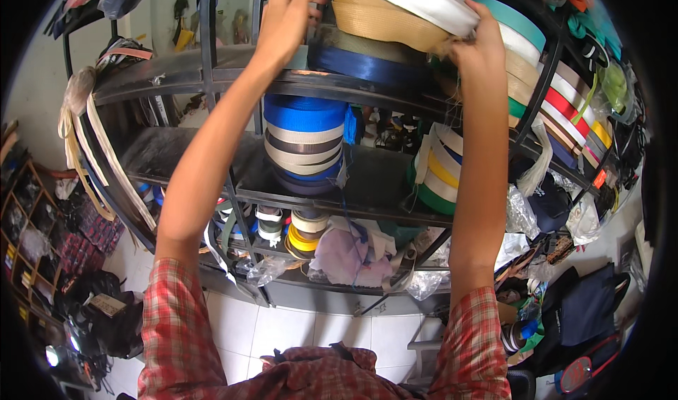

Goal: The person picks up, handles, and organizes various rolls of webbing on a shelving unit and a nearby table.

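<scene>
Both my arms reach up to a stack of webbing rolls on the top shelf. My right hand (484,38) is closed around the right end of the stack. Its fingers lie at the white webbing roll (424,1) and its thumb is by the frayed end of the tan webbing roll (385,24) below. My left hand (288,15) is raised left of the stack with nothing seen in it, fingers apart and partly cut off by the upper edge. Under the tan roll sit an olive roll (374,45) and a shiny dark blue roll (367,64).
A black metal rack (205,61) spans the view. On its middle shelf (254,167) stands a stack of blue and cream rolls (305,142), with green, yellow and cream rolls (438,170) to the right. More colourful rolls (565,110) fill the right side. Cream straps (88,146) hang at left.
</scene>
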Demonstrator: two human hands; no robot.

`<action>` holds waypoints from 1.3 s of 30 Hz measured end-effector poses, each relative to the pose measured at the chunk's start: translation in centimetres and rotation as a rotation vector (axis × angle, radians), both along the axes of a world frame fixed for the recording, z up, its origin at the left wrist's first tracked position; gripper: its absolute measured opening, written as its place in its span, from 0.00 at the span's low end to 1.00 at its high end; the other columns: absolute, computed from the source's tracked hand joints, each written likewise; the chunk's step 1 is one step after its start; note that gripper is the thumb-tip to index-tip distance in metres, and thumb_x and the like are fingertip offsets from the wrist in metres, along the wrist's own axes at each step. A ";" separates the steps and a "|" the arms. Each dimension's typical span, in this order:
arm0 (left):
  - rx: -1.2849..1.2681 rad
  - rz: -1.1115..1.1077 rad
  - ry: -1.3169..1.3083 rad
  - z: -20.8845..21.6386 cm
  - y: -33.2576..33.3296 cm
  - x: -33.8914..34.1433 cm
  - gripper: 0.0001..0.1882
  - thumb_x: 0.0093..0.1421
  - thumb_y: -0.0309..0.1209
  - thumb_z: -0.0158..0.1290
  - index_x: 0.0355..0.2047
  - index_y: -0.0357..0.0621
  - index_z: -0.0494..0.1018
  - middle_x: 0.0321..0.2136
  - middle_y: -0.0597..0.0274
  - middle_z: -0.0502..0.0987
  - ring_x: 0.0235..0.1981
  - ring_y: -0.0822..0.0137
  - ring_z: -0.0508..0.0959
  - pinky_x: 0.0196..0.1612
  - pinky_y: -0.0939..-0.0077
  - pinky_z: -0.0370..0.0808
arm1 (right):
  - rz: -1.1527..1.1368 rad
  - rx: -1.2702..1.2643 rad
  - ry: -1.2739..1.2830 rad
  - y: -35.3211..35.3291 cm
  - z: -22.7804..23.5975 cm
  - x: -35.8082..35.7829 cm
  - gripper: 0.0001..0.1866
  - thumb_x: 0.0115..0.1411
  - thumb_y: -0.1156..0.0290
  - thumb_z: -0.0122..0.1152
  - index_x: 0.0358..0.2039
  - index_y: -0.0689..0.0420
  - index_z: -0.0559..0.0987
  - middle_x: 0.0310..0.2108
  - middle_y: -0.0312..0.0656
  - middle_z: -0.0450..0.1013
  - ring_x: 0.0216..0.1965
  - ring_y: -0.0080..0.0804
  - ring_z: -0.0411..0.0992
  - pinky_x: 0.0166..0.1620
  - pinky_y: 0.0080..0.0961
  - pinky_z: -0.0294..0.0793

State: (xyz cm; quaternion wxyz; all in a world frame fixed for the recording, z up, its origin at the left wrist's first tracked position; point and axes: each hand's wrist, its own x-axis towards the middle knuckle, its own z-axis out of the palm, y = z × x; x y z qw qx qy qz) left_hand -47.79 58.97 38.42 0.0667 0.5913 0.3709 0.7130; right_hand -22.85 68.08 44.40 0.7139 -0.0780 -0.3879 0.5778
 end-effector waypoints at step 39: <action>-0.085 -0.159 0.571 2.1 1.6 -5.2 0.37 0.46 0.23 0.66 0.54 0.39 0.57 0.46 0.52 0.69 0.46 0.59 0.72 0.46 0.64 0.74 | -0.301 0.264 -0.922 4.7 1.5 -3.9 0.19 0.62 0.55 0.42 0.37 0.56 0.74 0.33 0.44 0.73 0.32 0.35 0.71 0.30 0.39 0.71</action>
